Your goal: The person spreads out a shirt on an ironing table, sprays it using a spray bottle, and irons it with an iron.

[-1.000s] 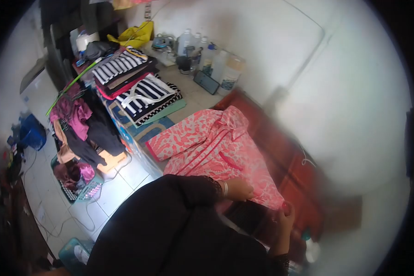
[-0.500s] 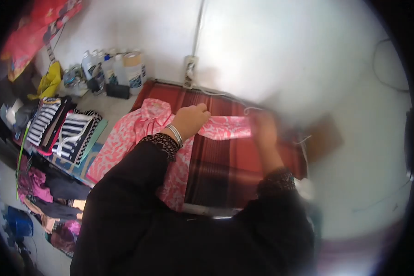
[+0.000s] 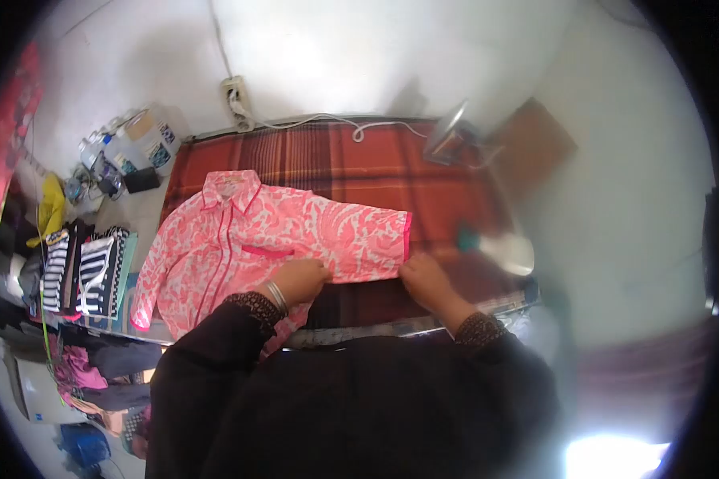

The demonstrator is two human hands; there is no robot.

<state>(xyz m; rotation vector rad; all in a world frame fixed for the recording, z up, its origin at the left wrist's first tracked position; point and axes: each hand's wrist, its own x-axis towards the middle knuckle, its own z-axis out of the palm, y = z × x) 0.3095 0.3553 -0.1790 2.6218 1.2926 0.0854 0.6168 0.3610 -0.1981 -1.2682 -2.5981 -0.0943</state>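
Note:
A pink and white patterned shirt (image 3: 284, 223) lies front up on a red plaid cloth (image 3: 359, 164), its collar toward the wall and one sleeve stretched to the right. Closed on the sleeve's lower edge near the shirt's body is my left hand (image 3: 299, 281), with bracelets at the wrist. My right hand (image 3: 427, 281) pinches the bottom corner of the sleeve's cuff. The sleeve between my two hands lies flat, and its cuff has a darker pink border.
An iron (image 3: 451, 140) stands at the back right, its white cord (image 3: 319, 120) running to a wall socket (image 3: 236, 100). A spray bottle (image 3: 507, 251) lies right of my right hand. Folded clothes (image 3: 96, 271), bottles (image 3: 140, 144) and a phone (image 3: 142, 180) are at the left.
The view has swung right, bringing the iron into sight. The sleeve, held narrow and bunched before, is now spread wide, and both hands are at its lower edge.

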